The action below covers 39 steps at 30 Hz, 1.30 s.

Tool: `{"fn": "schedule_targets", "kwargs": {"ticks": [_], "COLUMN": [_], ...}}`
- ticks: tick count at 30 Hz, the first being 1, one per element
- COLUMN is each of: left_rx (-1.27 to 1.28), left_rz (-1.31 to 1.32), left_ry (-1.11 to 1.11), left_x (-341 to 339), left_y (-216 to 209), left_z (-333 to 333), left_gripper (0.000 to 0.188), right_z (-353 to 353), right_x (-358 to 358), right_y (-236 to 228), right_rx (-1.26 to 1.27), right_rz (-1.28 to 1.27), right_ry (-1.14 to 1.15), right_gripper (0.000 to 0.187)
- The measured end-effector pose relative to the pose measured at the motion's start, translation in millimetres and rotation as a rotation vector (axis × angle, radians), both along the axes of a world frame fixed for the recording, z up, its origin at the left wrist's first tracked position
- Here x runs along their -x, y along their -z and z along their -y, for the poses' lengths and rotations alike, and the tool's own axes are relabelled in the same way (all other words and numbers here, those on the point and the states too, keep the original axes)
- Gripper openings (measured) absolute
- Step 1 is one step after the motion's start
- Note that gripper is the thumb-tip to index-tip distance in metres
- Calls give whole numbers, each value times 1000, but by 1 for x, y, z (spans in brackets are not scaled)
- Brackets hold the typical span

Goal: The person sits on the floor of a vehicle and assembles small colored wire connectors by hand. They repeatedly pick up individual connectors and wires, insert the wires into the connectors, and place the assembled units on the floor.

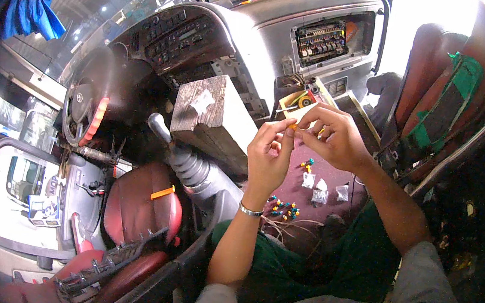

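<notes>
My left hand (270, 158) and my right hand (338, 138) meet in front of me, fingertips pinched together. Between them is a small orange piece (293, 127), mostly covered by the fingers, so its exact kind cannot be made out. Below the hands, several small yellow, blue-green and dark pieces (284, 209) lie in a loose heap on the dark red floor (321, 155). A smaller cluster of similar pieces (307, 165) lies farther off. Several small clear plastic bags (320, 194) rest beside them.
A wooden block (202, 107) with a small plastic bag (202, 101) on top stands left of my hands, near the gear lever (163, 128). Beyond are a yellow box (294, 101) and an uncovered fuse panel (322, 42). The steering wheel (82, 98) and red driver's seat (142, 206) are left.
</notes>
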<state>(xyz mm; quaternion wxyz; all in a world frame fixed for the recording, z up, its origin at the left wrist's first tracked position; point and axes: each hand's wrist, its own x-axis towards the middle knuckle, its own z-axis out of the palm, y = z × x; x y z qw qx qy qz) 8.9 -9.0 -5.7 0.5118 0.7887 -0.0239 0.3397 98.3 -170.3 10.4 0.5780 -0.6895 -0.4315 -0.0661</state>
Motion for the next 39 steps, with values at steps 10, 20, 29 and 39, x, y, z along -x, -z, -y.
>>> {"fn": "schedule_targets", "kwargs": {"ticks": [10,20,29,39], "left_rx": [-177,-212,-120,224], "left_rz": [20,22,55,-37], "left_ry": [-199,-182,-117,92], "left_x": [0,4,2,4], "left_y": [3,-4,-1,0], "left_z": [-2,6,3,6], "left_gripper": [18,14,16,7], "right_z": [-2,-5,-6,2], "right_x": [2,2,21,14], "right_y": [4,6,-25,-14], "right_rx": [6,-3,95,190], "right_rz": [32,111,73,522], "right_ry": [105,116,92,85], "right_gripper": [12,18,12,11]}}
